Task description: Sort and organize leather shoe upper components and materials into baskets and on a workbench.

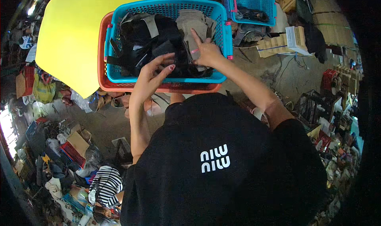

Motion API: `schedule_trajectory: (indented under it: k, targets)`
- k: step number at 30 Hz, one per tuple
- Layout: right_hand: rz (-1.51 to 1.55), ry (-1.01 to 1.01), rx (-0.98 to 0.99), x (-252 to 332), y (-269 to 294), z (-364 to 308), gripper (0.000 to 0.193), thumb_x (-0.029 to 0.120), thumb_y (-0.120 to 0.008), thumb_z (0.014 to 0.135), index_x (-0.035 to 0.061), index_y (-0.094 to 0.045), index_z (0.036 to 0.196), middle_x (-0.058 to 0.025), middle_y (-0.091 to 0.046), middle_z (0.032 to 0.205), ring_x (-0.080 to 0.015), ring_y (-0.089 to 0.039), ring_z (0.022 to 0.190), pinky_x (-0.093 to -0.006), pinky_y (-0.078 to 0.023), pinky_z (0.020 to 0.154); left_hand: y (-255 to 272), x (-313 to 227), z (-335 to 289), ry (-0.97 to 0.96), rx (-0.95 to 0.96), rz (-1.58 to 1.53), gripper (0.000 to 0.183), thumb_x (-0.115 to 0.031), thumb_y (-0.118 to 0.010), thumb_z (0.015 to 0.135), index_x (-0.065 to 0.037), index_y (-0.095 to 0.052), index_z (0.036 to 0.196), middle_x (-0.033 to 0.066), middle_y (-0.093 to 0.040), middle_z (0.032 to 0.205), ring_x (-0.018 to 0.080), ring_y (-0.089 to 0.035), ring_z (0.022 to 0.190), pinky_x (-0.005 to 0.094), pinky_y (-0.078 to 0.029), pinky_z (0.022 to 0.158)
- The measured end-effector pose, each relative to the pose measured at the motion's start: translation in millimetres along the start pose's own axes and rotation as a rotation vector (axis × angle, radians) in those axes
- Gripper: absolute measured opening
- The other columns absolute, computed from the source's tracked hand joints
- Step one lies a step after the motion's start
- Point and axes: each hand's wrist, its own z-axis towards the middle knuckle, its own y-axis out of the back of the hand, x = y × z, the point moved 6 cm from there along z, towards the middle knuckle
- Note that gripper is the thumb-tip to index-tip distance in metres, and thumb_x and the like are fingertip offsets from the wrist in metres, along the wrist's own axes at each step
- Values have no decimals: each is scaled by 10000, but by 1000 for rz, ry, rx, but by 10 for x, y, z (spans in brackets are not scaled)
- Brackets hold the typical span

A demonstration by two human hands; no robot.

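Observation:
A blue plastic basket [168,80] in front of me holds black strap-like pieces [152,35] and a layered stack of grey-brown flat pieces [190,21]. Over the basket's near side, my left hand [154,72] has its thumb and fingers apart, close to the black pieces; I see nothing held in it. My right hand [208,53] reaches in from the right. Its index finger is stretched out on the grey-brown stack, while its other fingers are partly hidden. A small pink mark shows beside that hand.
Beneath the blue basket sits an orange basket [102,63]. To the left lies a large yellow sheet [75,35]. A smaller blue basket [274,11] stands at the far right, near cardboard boxes [295,39]. Piles of clutter line both sides of the floor [274,73].

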Motion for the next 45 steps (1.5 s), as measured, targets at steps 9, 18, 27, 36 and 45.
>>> schedule_trajectory:
  k: [9, 18, 27, 36, 45]
  targets:
    - [847, -267, -266, -337, 79, 181, 1491, 352, -959, 594, 15, 101, 1586, -346, -287, 1547, -430, -360, 1433, -448, -336, 1176, -43, 281, 776, -126, 173, 49, 473, -267, -694, 959, -12, -599, 1346, 163, -712, 1150, 226, -671, 1004, 338, -514, 909]
    - [1013, -330, -587, -492, -195, 269, 1361, 216, -917, 609, -83, 1, 1568, -246, -518, 1399, -315, -516, 1313, -392, -415, 1101, -209, 472, 1189, -53, 377, 239, 678, -349, -709, 936, 16, -455, 1448, 271, -627, 1248, 311, -639, 1146, 386, -499, 973]
    - [582, -445, -662, 180, 101, -47, 1311, 164, -866, 598, -7, -30, 1592, -199, -645, 1040, -382, -637, 998, -457, -512, 870, -63, 659, 1079, 212, 193, -59, 967, -543, -604, 964, 20, -134, 1595, 233, -543, 1426, 252, -543, 1294, 355, -500, 944]
    - [417, -5, -728, 904, 564, -209, 1224, 6, -789, 624, 185, -110, 1626, -220, -648, 1016, -417, -658, 949, -446, -515, 876, 18, 728, 976, 550, 69, -422, 760, -674, -514, 955, -52, -495, 1393, 163, -684, 1145, 292, -686, 1025, 472, -514, 937]
    - [-325, 156, -677, 1442, 802, -414, 725, 128, -584, 868, 100, -354, 1556, -237, -677, 919, -371, -685, 852, -491, -507, 844, -88, 474, 867, 318, -42, -819, 763, -665, -481, 977, -108, -429, 1497, 100, -525, 1462, 263, -538, 1295, 486, -459, 1030]
